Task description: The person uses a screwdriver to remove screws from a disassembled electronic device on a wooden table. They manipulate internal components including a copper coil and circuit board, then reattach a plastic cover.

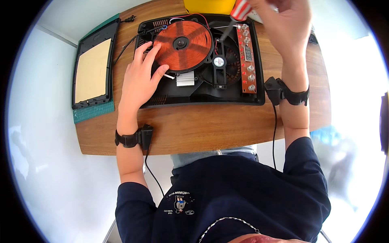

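An opened induction cooker [202, 91] lies flat near the middle of the wooden worktop [202, 125], its black base shell exposed with the top cover off. Inside, a round copper coil [183, 45] sits in the left half. Just right of the coil is a small round fan [219, 62] in a black housing, and below the coil a small ribbed metal heat sink [185, 79]. Along the right side of the shell runs a narrow reddish control board [247, 60] with a row of buttons and a small display.

The left hand [139, 81] rests on the cooker's left part, fingers [150, 54] spread loosely and lying against the coil's left edge, not clenched around anything; the thumb points toward the heat sink. The right hand [285, 24] is raised over the cooker's upper right corner and grips a screwdriver with a red-and-white striped handle [240, 10], its shaft angled down toward the space between coil and control board. Both wrists wear black straps with small black units and cables.

To the left of the cooker, the removed black top frame with a pale panel [94, 69] lies on a green cutting mat [94, 111]. A yellow object [208, 6] sits at the worktop's far edge, just behind the cooker. A black power cord [125, 38] runs between the frame and the cooker.
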Available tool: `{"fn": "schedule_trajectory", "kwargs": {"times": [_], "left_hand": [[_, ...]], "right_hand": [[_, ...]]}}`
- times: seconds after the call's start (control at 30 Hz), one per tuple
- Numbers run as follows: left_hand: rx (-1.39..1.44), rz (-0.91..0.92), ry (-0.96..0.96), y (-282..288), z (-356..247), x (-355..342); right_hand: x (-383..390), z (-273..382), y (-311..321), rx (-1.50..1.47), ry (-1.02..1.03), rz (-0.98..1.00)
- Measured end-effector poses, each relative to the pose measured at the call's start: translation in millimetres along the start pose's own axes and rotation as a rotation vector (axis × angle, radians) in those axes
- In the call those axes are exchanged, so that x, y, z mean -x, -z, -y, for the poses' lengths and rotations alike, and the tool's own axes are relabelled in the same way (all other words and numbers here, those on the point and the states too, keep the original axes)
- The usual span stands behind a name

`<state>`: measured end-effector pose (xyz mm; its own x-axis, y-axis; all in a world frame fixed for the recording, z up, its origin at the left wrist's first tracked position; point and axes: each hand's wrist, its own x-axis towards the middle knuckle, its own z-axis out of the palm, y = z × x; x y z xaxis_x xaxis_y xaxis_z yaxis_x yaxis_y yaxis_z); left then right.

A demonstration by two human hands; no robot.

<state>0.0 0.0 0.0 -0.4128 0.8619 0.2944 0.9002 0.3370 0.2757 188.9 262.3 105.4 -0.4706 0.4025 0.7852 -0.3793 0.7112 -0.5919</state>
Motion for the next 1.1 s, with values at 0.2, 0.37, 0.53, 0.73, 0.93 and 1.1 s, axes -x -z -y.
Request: {"fn": "schedule_trajectory", "kwargs": {"times": [0.2,0.37,0.53,0.73,0.93,1.1], "left_hand": [[0.036,-0.002,-0.004,-8,-9,2],[0.021,0.022,0.002,-2,-12,-2],[0.003,0.019,-0.011,-5,-10,-2],[-0.014,0.024,-0.013,-5,-10,-1],[-0.011,0.033,-0.004,-2,-12,-2],[-0.033,0.03,-0.004,-3,-12,-1]], "right_hand": [[2,-12,-4,0.371,0.127,0.129],[1,-25,-6,0.307,0.222,0.132],[2,-33,-5,0.316,0.23,0.115],[3,-34,-7,0.251,0.169,0.144],[3,-38,-8,0.254,0.176,0.144],[3,-35,-8,0.262,0.164,0.157]]}}
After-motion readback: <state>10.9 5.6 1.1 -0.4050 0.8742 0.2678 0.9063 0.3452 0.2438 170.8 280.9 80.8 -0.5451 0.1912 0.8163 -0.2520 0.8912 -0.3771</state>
